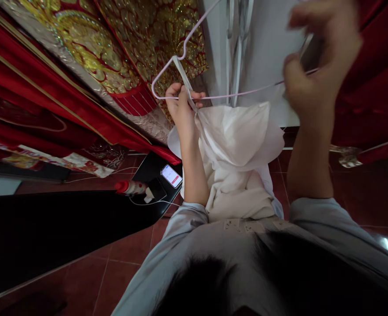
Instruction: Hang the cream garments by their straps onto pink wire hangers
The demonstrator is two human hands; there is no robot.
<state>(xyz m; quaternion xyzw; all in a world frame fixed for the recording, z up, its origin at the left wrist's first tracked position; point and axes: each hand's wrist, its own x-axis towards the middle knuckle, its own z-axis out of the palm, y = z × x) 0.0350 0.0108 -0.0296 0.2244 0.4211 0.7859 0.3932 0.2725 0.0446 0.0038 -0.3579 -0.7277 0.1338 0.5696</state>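
Observation:
A pale pink clothes hanger (pixel 240 94) is held level in front of me, its hook towards the top of the view. One light strap of a white garment (pixel 236 136) loops over the hanger's left shoulder. My left hand (pixel 182 103) is closed around that strap and the hanger's bottom bar near the left end. At the hanger's right end is my right hand (pixel 328 66), raised and blurred, with thumb and forefinger apart. A short light strip shows by its palm; whether the fingers grip it is unclear. The garment's lower part hangs down against my body.
Red and gold sequined garments (pixel 131 48) hang at the left, and dark red cloth (pixel 371 87) at the right. On a black surface (pixel 82 228) lie a lit phone (pixel 172 176), a red-capped bottle (pixel 130 188) and a white cable. Metal handles (pixel 236 52) show on a grey panel ahead.

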